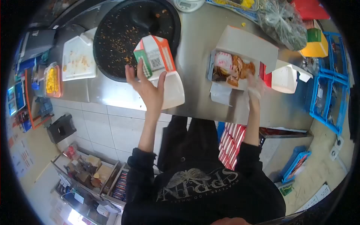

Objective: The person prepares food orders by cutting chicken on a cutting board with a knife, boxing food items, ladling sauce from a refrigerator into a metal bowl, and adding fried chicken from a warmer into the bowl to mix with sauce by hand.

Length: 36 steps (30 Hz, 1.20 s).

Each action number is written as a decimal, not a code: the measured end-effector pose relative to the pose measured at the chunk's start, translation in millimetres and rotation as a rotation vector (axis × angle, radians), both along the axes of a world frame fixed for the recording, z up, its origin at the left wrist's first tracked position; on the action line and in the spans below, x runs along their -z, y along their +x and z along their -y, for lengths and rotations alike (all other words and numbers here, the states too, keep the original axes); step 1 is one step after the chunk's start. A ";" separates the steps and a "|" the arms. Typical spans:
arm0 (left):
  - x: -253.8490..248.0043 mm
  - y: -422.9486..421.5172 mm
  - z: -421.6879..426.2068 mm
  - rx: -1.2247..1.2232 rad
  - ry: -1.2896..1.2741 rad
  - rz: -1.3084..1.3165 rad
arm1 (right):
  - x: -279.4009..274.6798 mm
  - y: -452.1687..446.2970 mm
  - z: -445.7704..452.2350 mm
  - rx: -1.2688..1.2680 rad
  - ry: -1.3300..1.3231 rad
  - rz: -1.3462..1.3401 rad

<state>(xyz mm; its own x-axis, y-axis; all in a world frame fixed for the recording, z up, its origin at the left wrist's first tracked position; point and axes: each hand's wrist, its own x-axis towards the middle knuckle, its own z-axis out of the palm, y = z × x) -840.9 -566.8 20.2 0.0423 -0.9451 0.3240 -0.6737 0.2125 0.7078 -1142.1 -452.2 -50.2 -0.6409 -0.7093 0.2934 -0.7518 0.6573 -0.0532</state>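
Observation:
My left hand (pixel 148 90) is bare, its fingers spread beside an open white, orange and green carton (pixel 156 56); whether the fingertips touch it cannot be told. The carton lies tilted over the rim of a black round tray (pixel 112 48) dotted with crumbs. On the right, my right hand (pixel 255 84) wears a clear glove and is smeared by motion at the edge of an open white box (pixel 245 41). Inside that box are pieces of fried food (pixel 235 69) and a white and red wrapped item (pixel 224 62).
A white board (pixel 79 60) and a yellow-filled container (pixel 52 80) are at the left. A scale (pixel 188 4) and a plastic bag (pixel 281 24) sit at the back. Blue racks (pixel 326 99) and another open carton (pixel 284 79) stand on the right.

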 end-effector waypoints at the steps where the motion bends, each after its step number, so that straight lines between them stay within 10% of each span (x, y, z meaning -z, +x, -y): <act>1: 6.2 -10.0 -11.2 -0.040 -0.099 0.095 | 0.6 -10.0 -1.9 0.103 -0.079 0.528; 4: 17.6 -48.6 -82.0 0.719 0.094 0.398 | 0.5 -17.7 -14.6 0.246 -0.250 1.094; 14: 64.5 -83.0 -93.4 0.851 0.179 0.596 | -91.6 -8.0 -9.4 0.256 -0.618 0.910; 36: 53.9 -92.9 -97.0 0.789 0.323 0.562 | -65.2 -22.8 -11.3 0.336 -0.643 1.373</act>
<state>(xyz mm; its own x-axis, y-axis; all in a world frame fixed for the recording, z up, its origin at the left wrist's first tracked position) -933.8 -469.8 -33.7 -0.7095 -0.6838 -0.1703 -0.6769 0.5941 0.4346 -1164.8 -440.9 15.1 -0.7613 -0.4724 -0.4442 0.2811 0.3768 -0.8826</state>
